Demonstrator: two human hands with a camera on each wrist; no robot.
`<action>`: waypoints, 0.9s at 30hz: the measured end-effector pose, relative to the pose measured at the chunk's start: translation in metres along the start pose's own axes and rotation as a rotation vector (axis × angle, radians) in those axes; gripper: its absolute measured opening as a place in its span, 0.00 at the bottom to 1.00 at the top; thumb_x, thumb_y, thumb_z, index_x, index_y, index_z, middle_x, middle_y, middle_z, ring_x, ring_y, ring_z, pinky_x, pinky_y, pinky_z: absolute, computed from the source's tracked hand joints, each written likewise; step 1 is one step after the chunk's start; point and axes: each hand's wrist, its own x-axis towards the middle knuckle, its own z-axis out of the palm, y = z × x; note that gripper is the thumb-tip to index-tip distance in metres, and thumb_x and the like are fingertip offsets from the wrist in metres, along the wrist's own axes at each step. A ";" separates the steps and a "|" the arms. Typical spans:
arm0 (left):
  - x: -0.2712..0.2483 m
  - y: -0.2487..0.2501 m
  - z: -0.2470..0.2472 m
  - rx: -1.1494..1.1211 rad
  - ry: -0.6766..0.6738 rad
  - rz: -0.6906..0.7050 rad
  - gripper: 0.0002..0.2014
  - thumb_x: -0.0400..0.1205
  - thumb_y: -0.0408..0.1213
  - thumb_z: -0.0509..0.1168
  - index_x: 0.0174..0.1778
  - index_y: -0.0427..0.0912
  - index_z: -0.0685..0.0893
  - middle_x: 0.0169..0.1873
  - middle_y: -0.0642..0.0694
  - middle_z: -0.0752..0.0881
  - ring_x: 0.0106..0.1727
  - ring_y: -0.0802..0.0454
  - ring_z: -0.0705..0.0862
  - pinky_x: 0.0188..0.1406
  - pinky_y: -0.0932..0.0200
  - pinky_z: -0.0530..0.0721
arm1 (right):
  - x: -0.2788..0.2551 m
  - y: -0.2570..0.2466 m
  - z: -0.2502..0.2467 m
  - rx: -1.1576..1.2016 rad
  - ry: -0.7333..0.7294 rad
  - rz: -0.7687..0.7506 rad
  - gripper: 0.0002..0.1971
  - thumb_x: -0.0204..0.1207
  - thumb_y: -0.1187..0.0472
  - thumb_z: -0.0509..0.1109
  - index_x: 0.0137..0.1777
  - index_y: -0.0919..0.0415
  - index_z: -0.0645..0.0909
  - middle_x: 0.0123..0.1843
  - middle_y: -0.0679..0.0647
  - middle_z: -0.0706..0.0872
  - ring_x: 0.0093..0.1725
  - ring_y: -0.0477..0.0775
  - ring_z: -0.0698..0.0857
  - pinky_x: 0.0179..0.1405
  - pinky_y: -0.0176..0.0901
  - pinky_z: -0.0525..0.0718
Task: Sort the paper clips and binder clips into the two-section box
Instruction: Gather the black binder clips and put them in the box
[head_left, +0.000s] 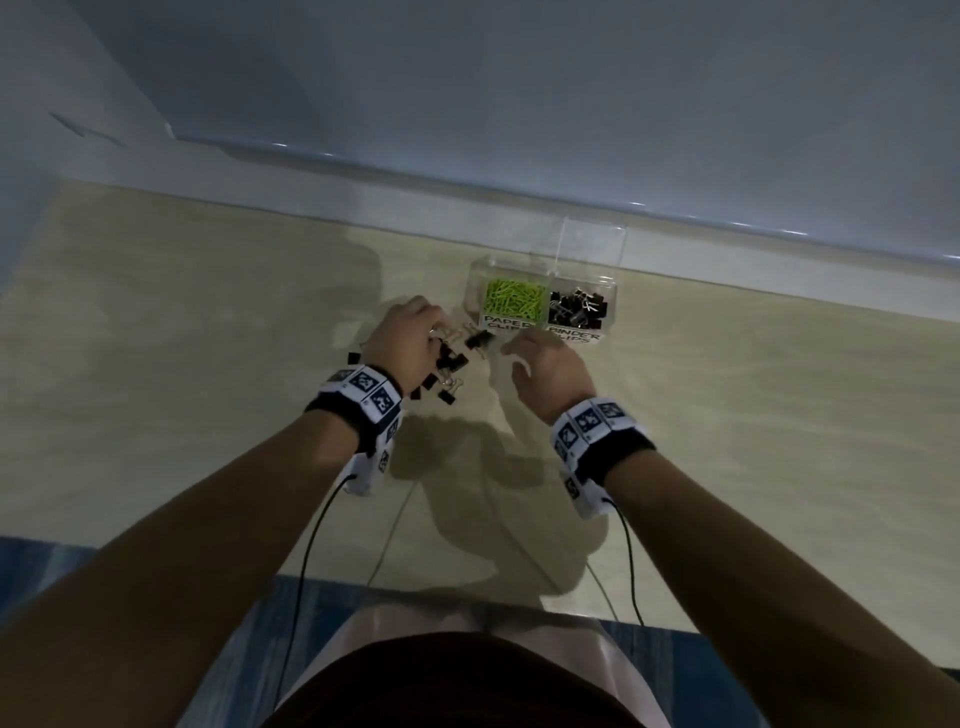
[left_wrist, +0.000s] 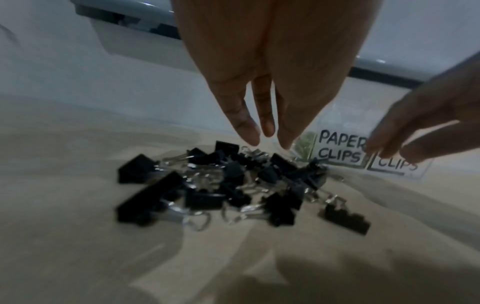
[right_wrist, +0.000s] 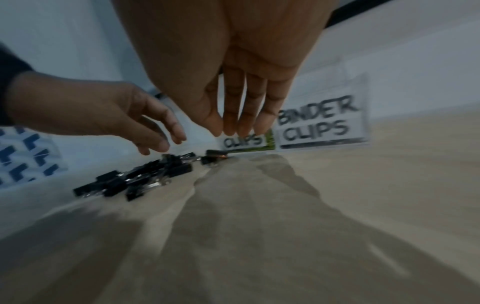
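Observation:
A clear two-section box (head_left: 613, 296) stands on the beige table. Its left section, labelled PAPER CLIPS, holds green paper clips (head_left: 514, 299); its right section, labelled BINDER CLIPS, holds black binder clips (head_left: 579, 307). Several loose black binder clips (left_wrist: 223, 185) lie in a pile in front of the box, to its left. My left hand (head_left: 410, 338) hovers over the pile with straight fingers (left_wrist: 246, 131) pointing down, holding nothing. My right hand (head_left: 545, 364) hangs just in front of the box labels, fingers (right_wrist: 233, 121) straight, empty.
The box lid (head_left: 592, 244) stands open behind the binder section. A pale wall ledge (head_left: 467, 208) runs along the table's far edge. Black cables (head_left: 311, 545) trail from both wrists toward the near table edge.

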 end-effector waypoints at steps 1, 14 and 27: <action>-0.002 -0.005 0.002 0.038 -0.047 -0.020 0.13 0.78 0.31 0.63 0.58 0.42 0.82 0.57 0.43 0.79 0.59 0.41 0.76 0.57 0.47 0.79 | 0.005 -0.008 0.006 -0.012 -0.044 -0.018 0.17 0.70 0.71 0.65 0.57 0.59 0.84 0.60 0.56 0.83 0.59 0.61 0.81 0.52 0.54 0.85; -0.015 0.010 0.021 0.186 -0.130 0.016 0.14 0.77 0.35 0.64 0.59 0.37 0.81 0.61 0.39 0.77 0.61 0.36 0.74 0.59 0.44 0.78 | 0.022 -0.019 0.041 -0.182 -0.187 0.049 0.12 0.80 0.61 0.62 0.60 0.63 0.80 0.59 0.62 0.77 0.61 0.65 0.71 0.57 0.58 0.79; -0.015 0.019 0.009 -0.178 -0.053 0.102 0.02 0.77 0.33 0.68 0.43 0.41 0.85 0.42 0.48 0.84 0.43 0.54 0.81 0.48 0.55 0.83 | -0.030 0.019 -0.002 0.342 0.337 0.274 0.04 0.68 0.72 0.75 0.41 0.65 0.86 0.43 0.55 0.83 0.36 0.50 0.85 0.40 0.31 0.87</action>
